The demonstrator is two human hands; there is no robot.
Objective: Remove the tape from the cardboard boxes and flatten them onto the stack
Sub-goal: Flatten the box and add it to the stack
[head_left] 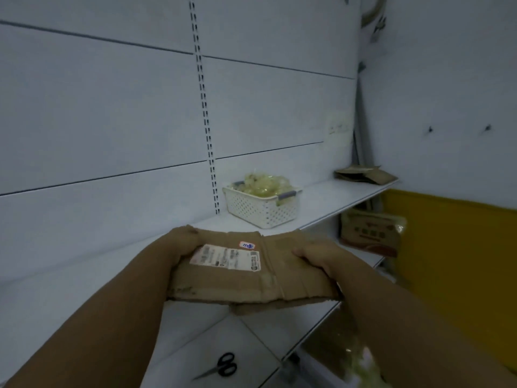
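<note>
A flat cardboard box (251, 278) is held up in the air over the front edge of the white shelf (335, 197). Its left end is gripped by the left hand (181, 245), and its right end by the right hand (316, 259). The fingers (302, 253) are curled round the box ends, and nothing else is held. A white label (226, 257) is seen on top of the box.

The stack (366, 175) of flat boxes is found far off, at the right end of the shelf. A basket (260, 211) full of old tape sits in between, near the back edge. It could be bumped if the box is carried low. The box could also pop open or slide off the stack if it is dropped carelessly. Scissors (223, 365) lie near the front edge, under the arms.
</note>
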